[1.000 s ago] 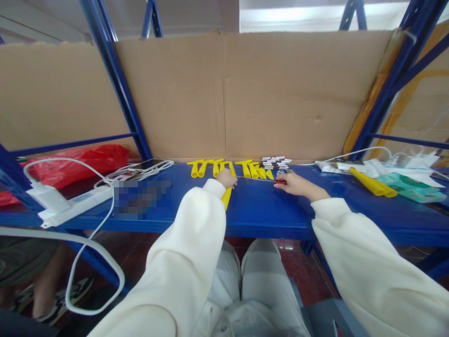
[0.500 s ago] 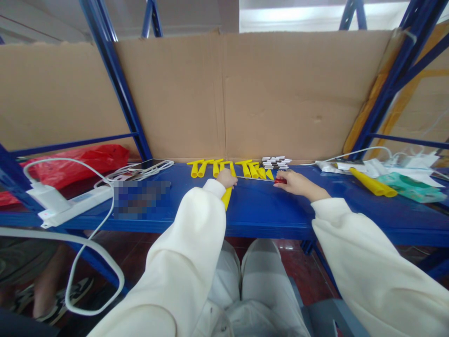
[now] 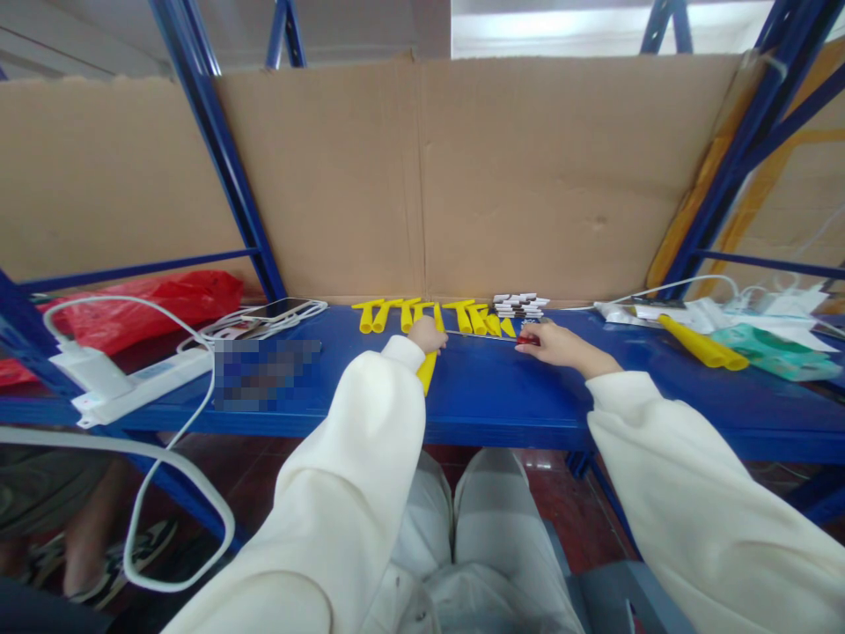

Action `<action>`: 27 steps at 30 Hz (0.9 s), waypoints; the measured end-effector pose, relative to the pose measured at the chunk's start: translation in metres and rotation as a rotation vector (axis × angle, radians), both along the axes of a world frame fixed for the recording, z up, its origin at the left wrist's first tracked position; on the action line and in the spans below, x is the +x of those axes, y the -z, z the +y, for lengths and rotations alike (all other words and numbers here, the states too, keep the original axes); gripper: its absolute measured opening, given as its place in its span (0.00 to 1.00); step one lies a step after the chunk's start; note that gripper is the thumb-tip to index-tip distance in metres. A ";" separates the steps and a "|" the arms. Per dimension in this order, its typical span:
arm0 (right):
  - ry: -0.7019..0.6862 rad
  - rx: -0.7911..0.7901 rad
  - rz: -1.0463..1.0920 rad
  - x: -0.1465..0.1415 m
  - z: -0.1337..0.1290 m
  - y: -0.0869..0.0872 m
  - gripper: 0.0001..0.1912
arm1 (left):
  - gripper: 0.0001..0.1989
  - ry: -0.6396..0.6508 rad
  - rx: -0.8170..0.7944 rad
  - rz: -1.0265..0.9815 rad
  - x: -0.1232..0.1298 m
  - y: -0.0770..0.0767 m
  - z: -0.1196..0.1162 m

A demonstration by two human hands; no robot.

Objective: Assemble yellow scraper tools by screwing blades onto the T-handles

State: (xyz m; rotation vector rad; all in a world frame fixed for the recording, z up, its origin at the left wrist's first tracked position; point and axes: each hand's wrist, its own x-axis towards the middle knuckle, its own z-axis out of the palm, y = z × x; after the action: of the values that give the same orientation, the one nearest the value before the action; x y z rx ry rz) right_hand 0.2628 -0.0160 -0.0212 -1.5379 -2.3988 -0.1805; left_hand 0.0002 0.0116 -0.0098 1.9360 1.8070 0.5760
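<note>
My left hand (image 3: 428, 335) is closed around a yellow T-shaped plastic piece (image 3: 426, 377), whose tube-like handle sticks out toward the shelf's front edge. My right hand (image 3: 552, 344) grips the red handle of a screwdriver (image 3: 485, 336). Its long thin metal shaft points left, and the tip reaches the yellow piece by my left fingers; the exact contact is too small to make out. Behind my left hand stands a row of similar yellow T-shaped pieces (image 3: 381, 317), with more of them (image 3: 464, 319) to its right. Small yellow wedges (image 3: 507, 328) lie near the screwdriver.
Black-and-white small packs (image 3: 519, 305) are stacked by the cardboard wall (image 3: 528, 176). On the left are a power strip (image 3: 138, 387), cables and a red plastic bag (image 3: 151, 304). Two yellow tubes (image 3: 706, 345) and a green packet (image 3: 772, 352) lie on the right. Another person's legs show lower left.
</note>
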 end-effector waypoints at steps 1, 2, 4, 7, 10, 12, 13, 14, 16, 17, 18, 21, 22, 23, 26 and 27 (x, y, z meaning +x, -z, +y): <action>-0.003 -0.007 0.005 0.001 0.001 0.001 0.09 | 0.09 -0.002 -0.003 -0.011 0.000 0.001 0.001; -0.005 -0.014 0.011 0.002 0.003 0.001 0.09 | 0.09 -0.005 -0.006 -0.024 0.000 0.001 0.001; -0.014 -0.020 0.022 0.004 0.005 0.002 0.09 | 0.07 -0.009 -0.009 -0.045 0.000 0.002 0.002; -0.032 -0.011 0.028 0.008 0.007 0.003 0.10 | 0.06 -0.015 -0.006 -0.037 0.001 0.002 0.002; -0.045 -0.023 0.039 0.009 0.009 0.004 0.11 | 0.06 -0.027 0.000 -0.029 0.000 0.002 0.003; -0.043 -0.048 0.058 0.009 0.009 0.005 0.11 | 0.07 -0.027 0.000 -0.028 0.000 0.003 0.004; -0.036 -0.060 0.066 0.008 0.009 0.005 0.11 | 0.07 -0.024 -0.001 -0.026 0.000 0.003 0.004; -0.026 -0.070 0.072 0.008 0.009 0.004 0.11 | 0.07 -0.018 -0.002 -0.023 0.000 0.003 0.005; -0.004 -0.082 0.076 0.007 0.009 0.004 0.10 | 0.07 -0.009 0.001 -0.018 -0.001 0.004 0.005; 0.000 -0.087 0.078 0.007 0.009 0.003 0.10 | 0.07 -0.007 0.004 -0.016 -0.001 0.004 0.006; -0.004 -0.090 0.081 0.007 0.009 0.003 0.10 | 0.07 -0.006 0.007 -0.016 0.000 0.004 0.005; -0.040 -0.103 0.104 0.011 0.011 0.004 0.10 | 0.06 -0.008 0.008 -0.023 0.000 0.004 0.004; -0.052 -0.111 0.115 0.013 0.012 0.005 0.10 | 0.06 -0.010 0.006 -0.028 0.000 0.004 0.004; -0.062 -0.120 0.127 0.016 0.014 0.006 0.10 | 0.06 -0.013 0.006 -0.033 0.001 0.004 0.004; -0.076 -0.131 0.145 0.027 0.022 0.010 0.09 | 0.05 -0.021 0.011 -0.040 0.001 0.005 0.004; -0.071 -0.127 0.142 0.032 0.025 0.011 0.09 | 0.05 -0.022 0.012 -0.042 0.000 0.005 0.004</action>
State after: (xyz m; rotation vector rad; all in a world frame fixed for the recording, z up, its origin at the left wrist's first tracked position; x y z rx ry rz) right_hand 0.2945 0.0087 -0.0323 -1.4615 -2.3878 0.0953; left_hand 0.0007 0.0156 -0.0150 1.9007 1.8048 0.6313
